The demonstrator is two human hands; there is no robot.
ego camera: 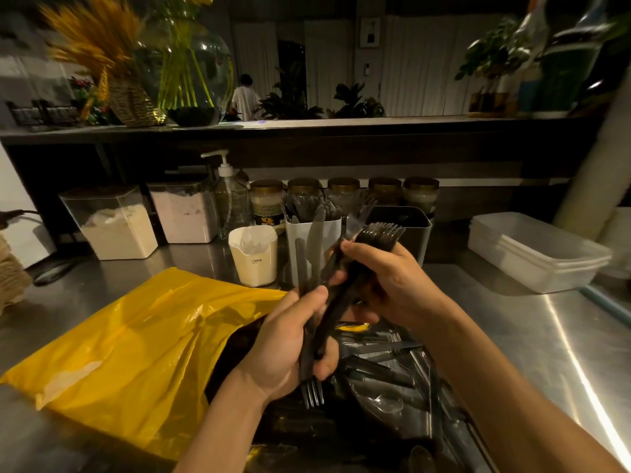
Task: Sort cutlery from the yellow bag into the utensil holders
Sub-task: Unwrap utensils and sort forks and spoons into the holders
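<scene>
The yellow bag (136, 339) lies open on the steel counter, with a heap of black plastic cutlery (386, 380) spilling from its mouth. My left hand (290, 339) grips a mixed bundle of black knives and forks (309, 302), one fork's tines pointing down below my palm. My right hand (389, 285) holds a bunch of black forks (379, 233), tines up. Behind my hands stand three holders: a small white one (254, 257), a white one with knives (312, 233) and a dark grey one (408, 230).
Two flour canisters (119, 223) and a pump bottle (228, 199) stand at the back left, jars (345, 192) behind the holders. Stacked white plastic tubs (536, 250) sit on the right. A raised shelf with a glass vase (191, 63) runs across the back.
</scene>
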